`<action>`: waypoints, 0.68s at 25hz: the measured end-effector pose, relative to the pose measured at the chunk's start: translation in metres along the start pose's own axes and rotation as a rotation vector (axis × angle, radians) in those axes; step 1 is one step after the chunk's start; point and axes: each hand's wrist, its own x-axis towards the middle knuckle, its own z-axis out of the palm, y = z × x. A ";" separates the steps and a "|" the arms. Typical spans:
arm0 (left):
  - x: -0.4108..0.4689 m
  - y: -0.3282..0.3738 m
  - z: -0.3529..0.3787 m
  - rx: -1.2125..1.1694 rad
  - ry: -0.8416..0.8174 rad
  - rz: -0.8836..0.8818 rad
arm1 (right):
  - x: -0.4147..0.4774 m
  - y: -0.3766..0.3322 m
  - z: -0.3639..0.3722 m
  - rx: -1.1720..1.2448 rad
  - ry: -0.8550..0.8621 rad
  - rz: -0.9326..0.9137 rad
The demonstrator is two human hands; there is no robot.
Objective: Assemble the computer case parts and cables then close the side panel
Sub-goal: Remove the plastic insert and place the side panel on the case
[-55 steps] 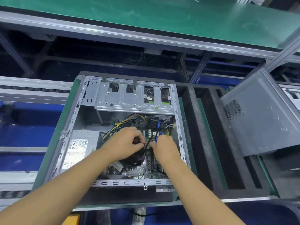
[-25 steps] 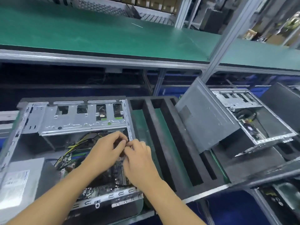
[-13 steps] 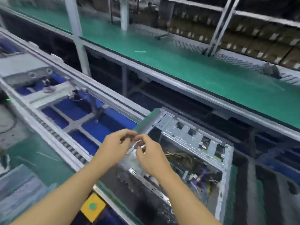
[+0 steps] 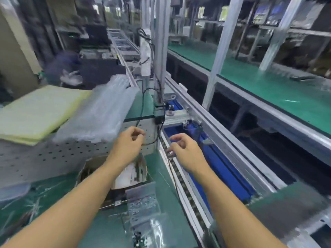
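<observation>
Head cam, blurred: L hand [image 4: 128, 141] hangs over the green bench [image 4: 162, 176], fingertips curled to the thumb, can't tell if pinching anything. R hand [image 4: 185, 149] is apart from it by the conveyor [image 4: 180, 179], fingers loosely curled, holding nothing I can see. I can't make out the PC case, maybe the blurred dark slab [image 4: 286, 210] lower right.

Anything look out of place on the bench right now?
The bubble-wrap stack lies askew, overhanging the front of the perforated metal panel beside the yellow sheets. Motion blur hides finer detail.
</observation>
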 end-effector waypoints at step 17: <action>0.129 -0.087 -0.107 0.708 0.350 0.049 | 0.098 -0.040 0.156 0.202 -0.196 0.269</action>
